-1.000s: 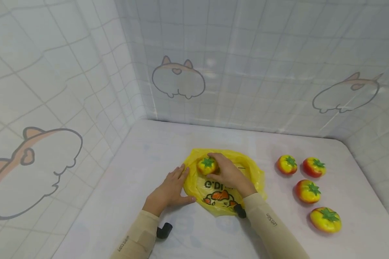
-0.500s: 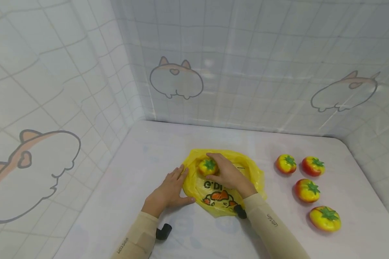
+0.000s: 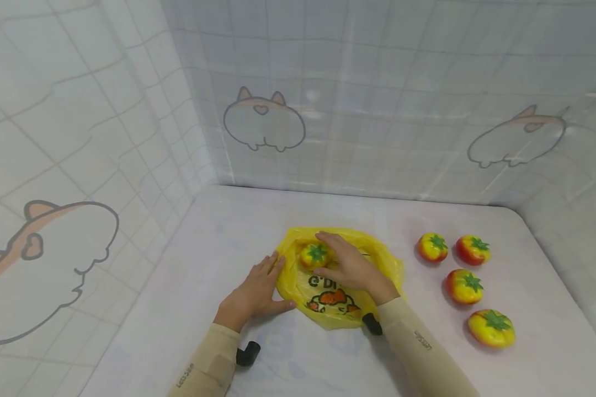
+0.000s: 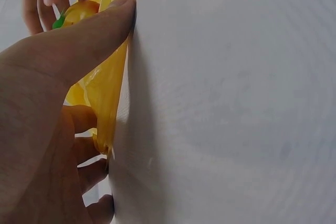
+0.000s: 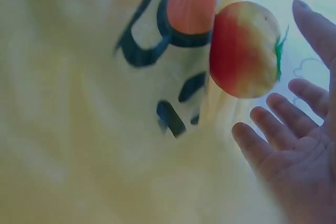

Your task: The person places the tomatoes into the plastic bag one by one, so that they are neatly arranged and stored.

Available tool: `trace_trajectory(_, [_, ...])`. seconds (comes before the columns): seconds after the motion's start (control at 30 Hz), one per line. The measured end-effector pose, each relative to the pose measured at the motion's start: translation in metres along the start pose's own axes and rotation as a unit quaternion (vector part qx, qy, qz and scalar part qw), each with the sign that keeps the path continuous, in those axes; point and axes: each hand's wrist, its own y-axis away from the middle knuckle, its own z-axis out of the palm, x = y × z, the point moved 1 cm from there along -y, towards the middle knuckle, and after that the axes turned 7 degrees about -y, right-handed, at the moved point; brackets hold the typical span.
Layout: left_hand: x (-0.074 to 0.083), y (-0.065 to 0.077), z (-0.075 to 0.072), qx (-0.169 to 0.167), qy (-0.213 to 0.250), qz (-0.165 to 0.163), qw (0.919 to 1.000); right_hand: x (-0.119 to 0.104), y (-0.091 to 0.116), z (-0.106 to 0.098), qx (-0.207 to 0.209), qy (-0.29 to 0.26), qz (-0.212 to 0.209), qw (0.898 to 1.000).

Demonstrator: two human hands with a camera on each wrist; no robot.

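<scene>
A yellow plastic bag, printed with black letters and an orange cartoon, lies flat with its rim spread round. Inside, at its left part, sits a red-and-yellow toy tomato with green leaves. My right hand is over the bag beside this tomato. In the right wrist view, a gap shows between its spread fingers and the tomato. My left hand rests at the bag's left side, fingers spread. In the left wrist view, its thumb touches the bag's edge.
Several more toy tomatoes stand on the white table at the right, such as the nearest one and the farthest-left one. Black wrist-camera pieces show under both forearms. Tiled sheeting walls the table's back and sides.
Both hands, the bag and the toy tomato keep nearly the same places. The head view has turned slightly to the right, so the scene sits a little farther left.
</scene>
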Motion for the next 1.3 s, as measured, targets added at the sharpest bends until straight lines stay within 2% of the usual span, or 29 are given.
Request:
trace_trajectory(0.23, [0.0, 0.001, 0.0, -0.006, -0.001, -0.005, 1.0, -0.004, 0.016, -0.01, -0.009, -0.007, 0.001, 1.0])
trace_trajectory(0.63, [-0.003, 0.0, 0.0, 0.004, 0.001, 0.008, 1.0, -0.009, 0.035, -0.028, -0.01, -0.027, 0.015, 0.999])
trace_trajectory(0.8, [-0.001, 0.001, -0.001, 0.004, 0.01, 0.011, 0.9999, -0.008, 0.042, -0.036, 0.002, -0.029, 0.025, 0.999])
trace_trajectory(1.07, [0.001, 0.001, -0.002, -0.005, 0.007, 0.006, 0.9999, -0.003, 0.052, -0.056, 0.017, 0.006, 0.025, 1.0])
trace_trajectory(1.3, [-0.001, -0.002, 0.001, -0.009, -0.003, -0.001, 1.0, 0.0, 0.059, -0.065, 0.02, 0.058, 0.01, 0.998])
